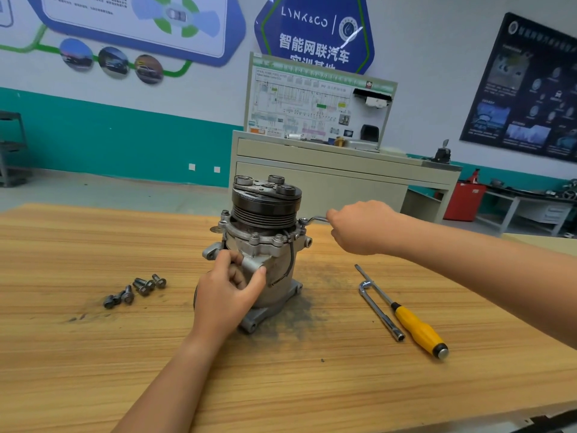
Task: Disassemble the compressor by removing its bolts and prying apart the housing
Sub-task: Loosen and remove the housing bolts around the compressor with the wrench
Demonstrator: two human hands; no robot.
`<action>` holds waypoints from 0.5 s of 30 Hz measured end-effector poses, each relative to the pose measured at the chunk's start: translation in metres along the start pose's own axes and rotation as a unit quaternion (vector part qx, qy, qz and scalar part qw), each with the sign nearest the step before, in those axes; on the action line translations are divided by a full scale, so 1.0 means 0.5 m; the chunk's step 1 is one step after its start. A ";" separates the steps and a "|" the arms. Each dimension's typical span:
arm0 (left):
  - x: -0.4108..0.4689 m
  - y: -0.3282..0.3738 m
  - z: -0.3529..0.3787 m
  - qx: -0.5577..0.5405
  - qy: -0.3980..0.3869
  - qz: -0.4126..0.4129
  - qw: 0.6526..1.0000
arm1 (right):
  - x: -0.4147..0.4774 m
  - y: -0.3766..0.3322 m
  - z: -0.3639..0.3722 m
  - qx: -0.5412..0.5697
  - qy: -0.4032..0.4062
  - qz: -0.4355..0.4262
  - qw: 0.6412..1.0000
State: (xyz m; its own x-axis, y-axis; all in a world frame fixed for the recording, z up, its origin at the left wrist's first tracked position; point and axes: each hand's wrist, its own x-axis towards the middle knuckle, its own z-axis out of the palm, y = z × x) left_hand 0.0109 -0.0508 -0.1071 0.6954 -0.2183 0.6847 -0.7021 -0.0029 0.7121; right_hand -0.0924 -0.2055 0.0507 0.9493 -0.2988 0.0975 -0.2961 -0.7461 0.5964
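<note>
One compressor point(265, 214) was stood upright, pulley uppermost, at the middle of the wooden table point(93, 354). A boss on its housing was gripped by the left hand point(229, 292), fingers curled round it. A slim wrench point(315, 219), set on a flange bolt, was clasped in the right hand point(362, 228). About six loose bolts point(137, 290) were laid at the left; two tools, a yellow-handled screwdriver point(418, 331) and an L-shaped socket wrench point(379, 310), at the right.

Wooden table point(312, 385), compressor point(265, 245), loose bolts point(137, 290), screwdriver point(409, 320), socket wrench point(379, 310)
</note>
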 end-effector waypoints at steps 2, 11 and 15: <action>-0.001 0.002 -0.001 -0.001 -0.001 0.003 1.000 | 0.004 -0.002 0.000 -0.007 0.005 -0.011 1.000; 0.003 0.004 -0.003 0.010 -0.002 -0.001 1.000 | 0.042 0.031 0.032 -0.056 0.005 -0.020 0.998; 0.004 0.003 -0.003 0.010 -0.001 -0.001 1.000 | 0.090 0.030 0.056 -0.026 0.065 -0.008 0.998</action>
State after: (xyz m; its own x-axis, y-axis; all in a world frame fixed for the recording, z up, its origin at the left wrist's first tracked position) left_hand 0.0112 -0.0495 -0.1044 0.6969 -0.2210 0.6823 -0.7030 -0.0224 0.7108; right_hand -0.0569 -0.2467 0.0416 0.9603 -0.2053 0.1890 -0.2790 -0.7171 0.6386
